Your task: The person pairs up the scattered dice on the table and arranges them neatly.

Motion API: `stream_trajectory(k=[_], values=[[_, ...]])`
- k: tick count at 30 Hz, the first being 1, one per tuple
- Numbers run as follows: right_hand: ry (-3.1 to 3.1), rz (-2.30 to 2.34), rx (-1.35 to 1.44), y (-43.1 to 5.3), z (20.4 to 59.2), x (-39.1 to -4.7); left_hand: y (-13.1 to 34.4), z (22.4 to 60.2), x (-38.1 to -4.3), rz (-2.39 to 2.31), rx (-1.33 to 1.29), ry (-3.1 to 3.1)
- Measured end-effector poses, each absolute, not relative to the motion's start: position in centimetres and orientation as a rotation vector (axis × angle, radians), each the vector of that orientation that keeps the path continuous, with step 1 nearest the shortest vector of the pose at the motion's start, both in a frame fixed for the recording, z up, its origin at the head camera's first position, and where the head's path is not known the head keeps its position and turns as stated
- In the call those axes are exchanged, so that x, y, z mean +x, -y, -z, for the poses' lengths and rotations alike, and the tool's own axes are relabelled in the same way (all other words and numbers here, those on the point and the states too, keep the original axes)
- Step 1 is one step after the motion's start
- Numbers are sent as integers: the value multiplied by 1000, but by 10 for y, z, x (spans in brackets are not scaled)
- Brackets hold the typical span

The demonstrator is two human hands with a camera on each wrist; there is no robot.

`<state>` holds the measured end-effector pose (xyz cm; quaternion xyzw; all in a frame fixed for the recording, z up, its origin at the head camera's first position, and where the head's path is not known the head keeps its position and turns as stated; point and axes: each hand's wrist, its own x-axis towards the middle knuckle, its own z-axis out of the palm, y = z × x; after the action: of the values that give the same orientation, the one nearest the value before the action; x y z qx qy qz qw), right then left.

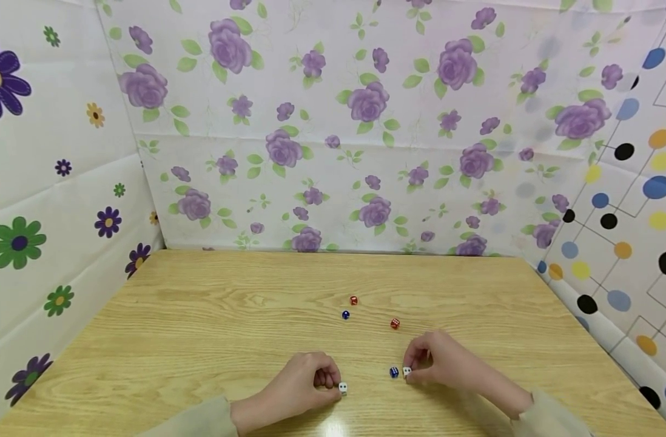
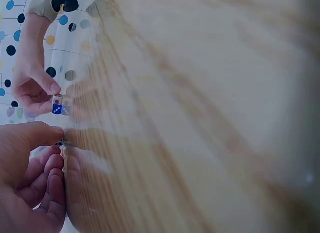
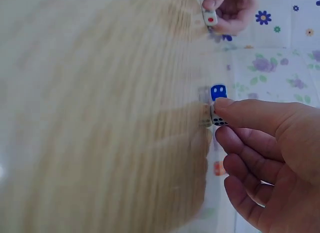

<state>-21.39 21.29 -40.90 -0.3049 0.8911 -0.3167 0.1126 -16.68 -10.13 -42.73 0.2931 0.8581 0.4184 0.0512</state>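
Observation:
My left hand [image 1: 306,383] pinches a white die [image 1: 343,388] between thumb and forefinger, low at the tabletop. The right hand [image 1: 439,363] holds a second white die [image 1: 406,371] by its sides in the same kind of pinch. Right beside that die, on its left, lies a blue die [image 1: 394,372]. In the right wrist view the blue die [image 3: 218,92] shows two white dots, and the thumb partly covers the white die [image 3: 220,119]. The left wrist view has the left thumb and fingers hiding most of their white die [image 2: 60,142].
Farther back on the wooden table [image 1: 229,315] are a red die [image 1: 353,300], another blue die [image 1: 346,315] and a second red die [image 1: 395,323]. Patterned cloths [image 1: 333,145] hang along the back and both sides of the table.

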Motion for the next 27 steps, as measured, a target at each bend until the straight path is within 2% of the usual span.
stream_trajectory(k=[12, 27], values=[[-2604, 917, -884, -197, 407, -188, 102, 431, -167, -1294, 897, -2606], [-2689, 956, -904, -156, 408, -176, 101, 430, -167, -1286, 898, -2621]])
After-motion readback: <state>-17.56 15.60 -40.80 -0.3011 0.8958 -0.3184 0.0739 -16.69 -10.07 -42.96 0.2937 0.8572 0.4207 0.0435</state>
